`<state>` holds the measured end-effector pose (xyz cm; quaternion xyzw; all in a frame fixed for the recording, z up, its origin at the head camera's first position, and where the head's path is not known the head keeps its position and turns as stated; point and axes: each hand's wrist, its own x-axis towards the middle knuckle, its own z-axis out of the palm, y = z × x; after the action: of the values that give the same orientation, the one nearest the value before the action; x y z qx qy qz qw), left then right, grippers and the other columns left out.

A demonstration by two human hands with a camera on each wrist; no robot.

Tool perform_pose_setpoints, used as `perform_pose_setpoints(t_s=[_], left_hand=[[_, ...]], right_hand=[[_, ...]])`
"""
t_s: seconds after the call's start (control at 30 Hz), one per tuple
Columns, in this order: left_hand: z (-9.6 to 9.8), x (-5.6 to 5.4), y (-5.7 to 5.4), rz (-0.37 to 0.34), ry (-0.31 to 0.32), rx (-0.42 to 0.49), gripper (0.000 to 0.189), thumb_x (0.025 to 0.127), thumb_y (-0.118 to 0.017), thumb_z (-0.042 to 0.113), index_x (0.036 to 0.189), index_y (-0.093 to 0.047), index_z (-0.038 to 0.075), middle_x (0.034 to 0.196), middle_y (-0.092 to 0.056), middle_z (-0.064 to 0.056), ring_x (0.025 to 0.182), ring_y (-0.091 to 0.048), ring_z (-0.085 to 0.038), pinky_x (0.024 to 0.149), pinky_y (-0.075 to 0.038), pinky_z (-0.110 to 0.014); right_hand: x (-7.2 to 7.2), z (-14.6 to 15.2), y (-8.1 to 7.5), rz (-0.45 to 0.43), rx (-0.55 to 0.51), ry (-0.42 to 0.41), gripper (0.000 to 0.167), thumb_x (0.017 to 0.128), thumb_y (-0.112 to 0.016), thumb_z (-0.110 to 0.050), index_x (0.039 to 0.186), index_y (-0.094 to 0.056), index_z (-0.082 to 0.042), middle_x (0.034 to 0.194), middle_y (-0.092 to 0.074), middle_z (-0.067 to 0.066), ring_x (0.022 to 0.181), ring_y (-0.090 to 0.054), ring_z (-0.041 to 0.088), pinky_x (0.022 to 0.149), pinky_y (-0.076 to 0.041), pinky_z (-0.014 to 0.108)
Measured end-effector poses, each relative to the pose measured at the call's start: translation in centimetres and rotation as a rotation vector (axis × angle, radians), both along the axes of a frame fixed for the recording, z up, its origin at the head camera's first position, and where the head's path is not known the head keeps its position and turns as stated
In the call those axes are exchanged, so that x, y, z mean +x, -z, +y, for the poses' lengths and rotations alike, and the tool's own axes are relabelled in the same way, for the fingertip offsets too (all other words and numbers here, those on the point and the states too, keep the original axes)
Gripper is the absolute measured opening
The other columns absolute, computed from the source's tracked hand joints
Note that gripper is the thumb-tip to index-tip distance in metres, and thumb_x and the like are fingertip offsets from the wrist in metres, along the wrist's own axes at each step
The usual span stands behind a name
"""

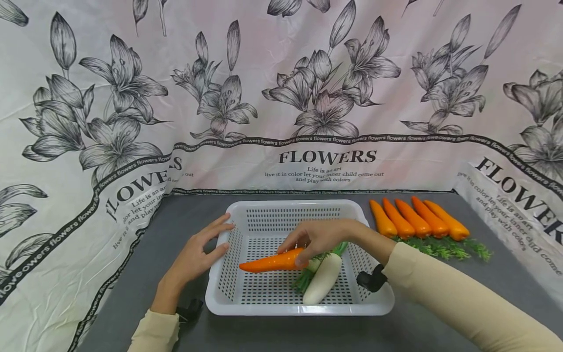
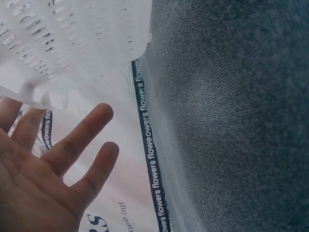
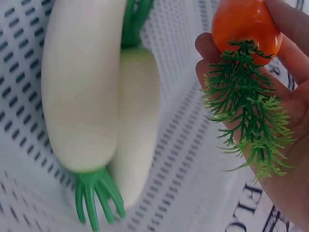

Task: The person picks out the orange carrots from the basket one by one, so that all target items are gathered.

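Note:
My right hand (image 1: 324,236) grips an orange carrot (image 1: 268,263) by its thick end, over the white perforated basket (image 1: 299,310). The carrot's tip points left. In the right wrist view, its feathery green top (image 3: 251,108) hangs down beside the palm. Two white radishes with green stems lie side by side in the basket, the nearer radish (image 3: 82,87) partly covering the other radish (image 3: 139,116). At the basket's left rim, my left hand (image 1: 195,254) has its fingers extended, some touching the rim. Its palm and spread fingers (image 2: 79,137) show in the left wrist view.
Several more carrots (image 1: 418,217) lie in a row on the grey table (image 1: 184,215) right of the basket, leafy tops (image 1: 444,248) toward me. A flower-printed cloth (image 1: 325,171) hangs behind and along the sides. Dark wrist cameras (image 1: 372,278) are strapped to both wrists.

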<state>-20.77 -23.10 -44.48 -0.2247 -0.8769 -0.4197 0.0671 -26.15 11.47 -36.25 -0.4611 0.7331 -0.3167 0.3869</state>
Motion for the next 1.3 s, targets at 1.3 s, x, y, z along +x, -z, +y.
perform_pose_setpoints(t_s=[1.3], left_hand=[[0.1,0.4,-0.4,-0.010,0.002,0.000,0.045,0.099,-0.065,0.027,0.143,-0.059,0.021,0.166,-0.036,0.000,0.151,-0.036,-0.038,0.109,-0.038,-0.071]], right_hand=[[0.1,22.4,-2.2,0.359,-0.005,0.828,0.053,0.098,-0.067,-0.035,0.147,-0.056,-0.018,0.135,-0.066,0.012,0.105,-0.068,0.016,0.081,-0.059,0.033]])
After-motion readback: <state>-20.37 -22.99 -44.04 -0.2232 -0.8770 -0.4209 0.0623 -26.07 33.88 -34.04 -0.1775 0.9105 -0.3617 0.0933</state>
